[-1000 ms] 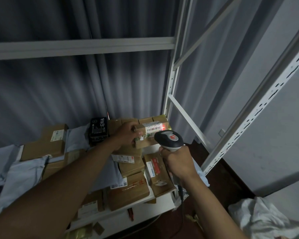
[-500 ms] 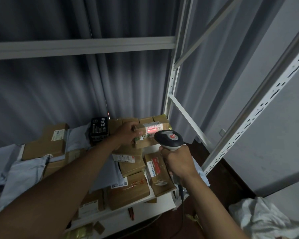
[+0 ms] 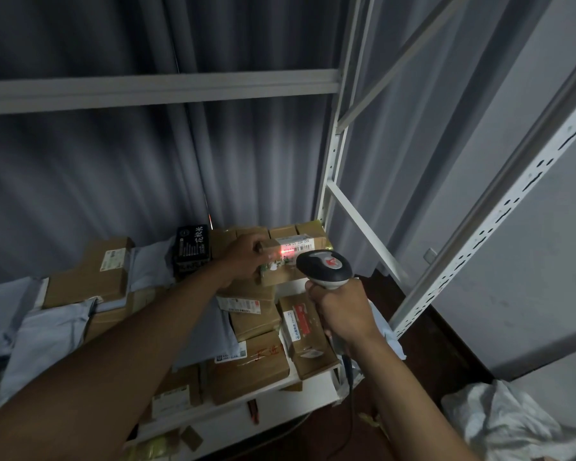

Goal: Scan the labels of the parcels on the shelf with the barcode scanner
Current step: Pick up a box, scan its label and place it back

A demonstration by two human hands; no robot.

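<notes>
Right grip (image 3: 343, 314) holds scanner (image 3: 325, 268) over parcel-strewn white shelf (image 3: 280, 399), grey curtain (image 3: 113, 181) behind

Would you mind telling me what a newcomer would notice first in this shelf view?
The red scan glow on the white label of the small parcel at the shelf's back right, held by the left hand. Just in front, the right hand grips the grey barcode scanner, aimed at that label.
</notes>
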